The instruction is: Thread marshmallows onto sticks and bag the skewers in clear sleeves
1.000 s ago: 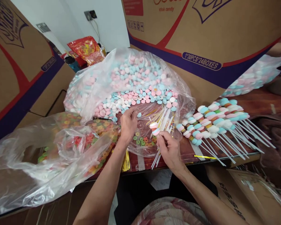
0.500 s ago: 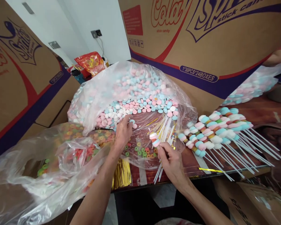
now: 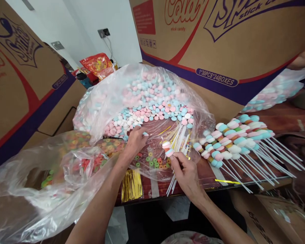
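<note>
Left of the big candy bag (image 3: 101, 101), which is the middle of everything here, one brown cardboard carton (image 3: 12, 84) stands tilted in the view, with red and purple printing. In front and to the left of the bag, a second clear plastic bag (image 3: 48, 206), loose and wrinkled, covers sugary gummy rings, so that they show only dimly through the folds. Behind the big candy bag, on its left, there is a shiny red packet (image 3: 99, 65). The big bag itself is thin and cloudy, with smooth round pink, blue and white candies at its mouth. Before it, a fringe of gold foil ties (image 3: 132, 186) lies at the edge of the worktop (image 3: 200, 173). At its mouth, the left hand (image 3: 136, 140) pinches a small pale blue piece (image 3: 145, 134). Before the mouth are loose gummy rings (image 3: 152, 162) and thin white sticks (image 3: 178, 139); in front of these, the right hand (image 3: 185, 171) grips a short candy stack (image 3: 167, 149) between thumb and finger. Behind the bag, to the right, a large carton (image 3: 193, 57) blocks the view like a wall. Right of the bag, finished candy skewers (image 3: 231, 139), plump and striped, lie in an overlapping pile.
</note>
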`<move>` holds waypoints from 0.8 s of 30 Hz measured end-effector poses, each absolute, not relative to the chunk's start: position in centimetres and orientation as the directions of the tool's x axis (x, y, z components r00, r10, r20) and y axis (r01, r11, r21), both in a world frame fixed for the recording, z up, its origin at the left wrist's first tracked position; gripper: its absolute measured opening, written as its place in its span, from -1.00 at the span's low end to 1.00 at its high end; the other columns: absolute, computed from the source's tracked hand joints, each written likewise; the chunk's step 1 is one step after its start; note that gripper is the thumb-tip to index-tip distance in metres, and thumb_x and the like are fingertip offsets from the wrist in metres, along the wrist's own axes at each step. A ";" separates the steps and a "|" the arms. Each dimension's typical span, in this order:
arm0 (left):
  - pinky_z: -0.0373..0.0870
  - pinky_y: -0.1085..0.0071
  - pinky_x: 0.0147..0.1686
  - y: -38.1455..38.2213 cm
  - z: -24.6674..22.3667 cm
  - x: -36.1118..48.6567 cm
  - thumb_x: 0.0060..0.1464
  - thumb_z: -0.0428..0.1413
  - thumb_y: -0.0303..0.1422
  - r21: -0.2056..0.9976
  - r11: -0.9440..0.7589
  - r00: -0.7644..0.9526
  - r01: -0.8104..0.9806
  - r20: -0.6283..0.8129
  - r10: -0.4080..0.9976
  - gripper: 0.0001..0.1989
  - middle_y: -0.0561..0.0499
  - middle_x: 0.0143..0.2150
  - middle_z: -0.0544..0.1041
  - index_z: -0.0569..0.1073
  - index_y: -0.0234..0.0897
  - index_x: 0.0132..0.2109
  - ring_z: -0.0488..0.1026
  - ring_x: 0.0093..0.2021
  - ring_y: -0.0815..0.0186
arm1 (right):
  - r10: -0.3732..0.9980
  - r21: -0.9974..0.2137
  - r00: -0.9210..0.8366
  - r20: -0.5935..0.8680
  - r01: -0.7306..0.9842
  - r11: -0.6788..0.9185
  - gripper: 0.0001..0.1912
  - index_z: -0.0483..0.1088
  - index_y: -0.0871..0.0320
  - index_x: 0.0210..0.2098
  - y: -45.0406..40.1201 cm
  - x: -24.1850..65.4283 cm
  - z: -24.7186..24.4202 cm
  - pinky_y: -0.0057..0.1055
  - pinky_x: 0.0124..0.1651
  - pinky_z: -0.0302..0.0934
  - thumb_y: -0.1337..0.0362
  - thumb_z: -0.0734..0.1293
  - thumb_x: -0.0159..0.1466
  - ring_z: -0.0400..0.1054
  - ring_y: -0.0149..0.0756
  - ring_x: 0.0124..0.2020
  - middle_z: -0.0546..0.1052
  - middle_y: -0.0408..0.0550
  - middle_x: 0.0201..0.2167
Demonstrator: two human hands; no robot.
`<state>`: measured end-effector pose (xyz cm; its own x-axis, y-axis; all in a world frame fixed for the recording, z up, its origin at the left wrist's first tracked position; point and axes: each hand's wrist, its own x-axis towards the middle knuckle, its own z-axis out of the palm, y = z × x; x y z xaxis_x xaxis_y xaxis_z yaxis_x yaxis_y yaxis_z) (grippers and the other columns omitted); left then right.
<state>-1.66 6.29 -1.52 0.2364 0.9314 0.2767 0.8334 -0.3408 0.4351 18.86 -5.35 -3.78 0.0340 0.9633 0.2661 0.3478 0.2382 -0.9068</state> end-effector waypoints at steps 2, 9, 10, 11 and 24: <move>0.43 0.39 -0.28 5.6 -1.3 -1.0 0.06 0.12 -0.48 0.523 -0.319 0.141 0.790 0.351 0.926 -0.77 -0.04 -0.20 0.48 0.53 -0.25 -0.11 0.45 -0.33 0.31 | 0.960 -0.906 0.037 0.276 0.343 0.248 -0.77 0.34 0.15 -0.38 -5.3 18.8 -3.9 -0.50 -0.41 0.07 0.29 0.18 0.40 0.19 -0.43 -0.52 0.31 -0.22 -0.55; 0.42 0.33 -0.12 1.7 -2.8 1.6 0.14 0.08 -0.52 0.433 -0.479 0.329 0.763 0.378 0.865 -0.76 -0.09 -0.12 0.44 0.50 -0.23 -0.07 0.44 -0.10 0.22 | 0.959 -0.903 0.036 0.280 0.350 0.251 -0.77 0.32 0.14 -0.39 -5.3 18.9 -3.8 -0.50 -0.40 0.09 0.30 0.18 0.40 0.21 -0.43 -0.52 0.33 -0.21 -0.56; 0.42 0.34 -0.12 1.2 -2.9 1.6 0.15 0.09 -0.50 0.465 -0.473 0.323 0.748 0.367 0.872 -0.77 -0.08 -0.12 0.46 0.50 -0.22 -0.06 0.44 -0.11 0.23 | 0.961 -0.905 0.034 0.275 0.347 0.246 -0.77 0.32 0.14 -0.39 -5.3 18.9 -3.8 -0.50 -0.41 0.09 0.31 0.18 0.40 0.21 -0.43 -0.52 0.33 -0.21 -0.56; 0.42 0.35 -0.12 0.9 -2.9 1.5 0.16 0.10 -0.48 0.510 -0.460 0.309 0.727 0.356 0.882 -0.78 -0.07 -0.13 0.47 0.50 -0.21 -0.06 0.45 -0.12 0.25 | 0.963 -0.907 0.032 0.269 0.344 0.242 -0.78 0.33 0.14 -0.39 -5.4 18.9 -3.8 -0.50 -0.41 0.09 0.31 0.18 0.39 0.21 -0.43 -0.53 0.33 -0.21 -0.57; 0.40 0.34 -0.16 1.2 -2.7 1.1 0.19 0.08 -0.44 0.530 -0.370 0.149 0.763 0.413 0.898 -0.80 -0.06 -0.21 0.56 0.53 -0.24 -0.07 0.49 -0.18 0.22 | 0.959 -0.902 0.032 0.282 0.349 0.254 -0.79 0.36 0.13 -0.37 -5.5 19.0 -3.9 -0.49 -0.44 0.10 0.27 0.19 0.38 0.21 -0.41 -0.54 0.33 -0.21 -0.58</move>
